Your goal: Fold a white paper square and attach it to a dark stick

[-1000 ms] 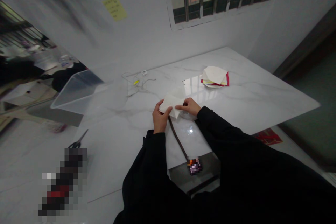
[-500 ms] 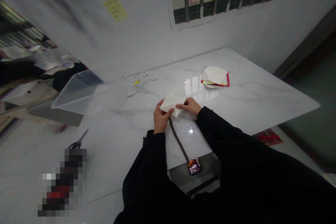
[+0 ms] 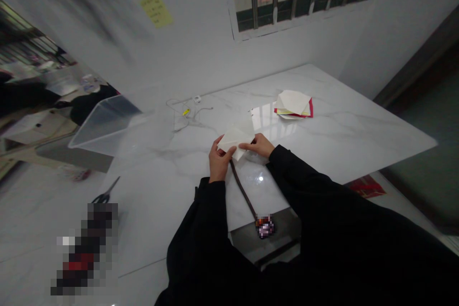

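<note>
Both of my hands hold a folded sheet of white paper (image 3: 238, 136) just above the white marble table (image 3: 344, 124). My left hand (image 3: 219, 158) pinches its lower left side, with the thumb on top. My right hand (image 3: 257, 146) grips its right corner. Below the paper, a thin brown cord (image 3: 243, 189) runs down toward me and ends in a pixelated dark tag (image 3: 265, 226). A pile of white, yellow and red papers (image 3: 293, 104) lies farther away on the table, to the right of my hands.
A tangled white cable with a small yellow piece (image 3: 182, 112) lies at the table's far edge. To the left stand a clear plastic box (image 3: 103, 126) and black-handled scissors (image 3: 105, 191), beside a pixelated object (image 3: 84, 248). A red paper (image 3: 366, 187) lies on the floor.
The white paper has shifted slightly between my fingers, and its upper edge stands a little higher. My hands stay in nearly the same place.
</note>
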### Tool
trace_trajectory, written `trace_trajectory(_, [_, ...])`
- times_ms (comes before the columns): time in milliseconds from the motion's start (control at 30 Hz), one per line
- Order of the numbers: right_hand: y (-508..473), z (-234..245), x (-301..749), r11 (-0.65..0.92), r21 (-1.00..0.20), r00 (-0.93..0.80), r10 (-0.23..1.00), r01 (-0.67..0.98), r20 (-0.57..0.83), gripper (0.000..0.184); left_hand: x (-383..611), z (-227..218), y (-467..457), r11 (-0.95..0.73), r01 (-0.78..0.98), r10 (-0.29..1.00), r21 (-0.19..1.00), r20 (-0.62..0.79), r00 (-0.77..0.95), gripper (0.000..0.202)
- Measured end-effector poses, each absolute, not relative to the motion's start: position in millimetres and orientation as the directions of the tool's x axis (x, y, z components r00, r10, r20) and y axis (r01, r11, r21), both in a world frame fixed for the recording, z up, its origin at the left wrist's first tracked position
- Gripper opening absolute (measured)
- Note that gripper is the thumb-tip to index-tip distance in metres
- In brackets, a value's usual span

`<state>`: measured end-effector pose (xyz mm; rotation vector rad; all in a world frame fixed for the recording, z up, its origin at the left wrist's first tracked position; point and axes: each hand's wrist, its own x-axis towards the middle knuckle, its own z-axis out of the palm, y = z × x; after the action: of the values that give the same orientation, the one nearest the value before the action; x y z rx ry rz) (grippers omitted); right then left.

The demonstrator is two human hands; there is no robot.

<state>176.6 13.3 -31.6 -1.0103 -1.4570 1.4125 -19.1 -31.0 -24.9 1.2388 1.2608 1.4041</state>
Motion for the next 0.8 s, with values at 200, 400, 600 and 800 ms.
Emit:
trace_trajectory(200, [14.5, -33.5, 176.4, 0.058, -0.998, -0.335, 0.941, -0.005, 0.056, 0.042, -15.9, -20.4, -32.5, -0.106, -0.011, 0.98, 0.994, 0.102, -0.172, 0.089])
trace_trajectory(400, [15.5, -35.2, 177.1, 0.076, -0.997, -0.334, 0.939, -0.008, 0.075, 0.042, -12.8, -15.5, -34.8, -0.079, -0.046, 0.978, 0.996, 0.068, -0.198, 0.089])
trace_trajectory(600, [14.2, -33.5, 176.7, 0.058, -0.998, -0.317, 0.947, 0.0, 0.055, 0.045, -11.8, -15.3, -35.3, -0.086, -0.06, 0.979, 0.994, 0.073, -0.19, 0.088])
trace_trajectory(800, [8.6, -25.5, 175.3, 0.062, -0.99, -0.262, 0.96, -0.124, 0.093, 0.048, -11.2, -15.3, -35.5, -0.147, 0.038, 0.98, 0.988, 0.15, -0.13, 0.078])
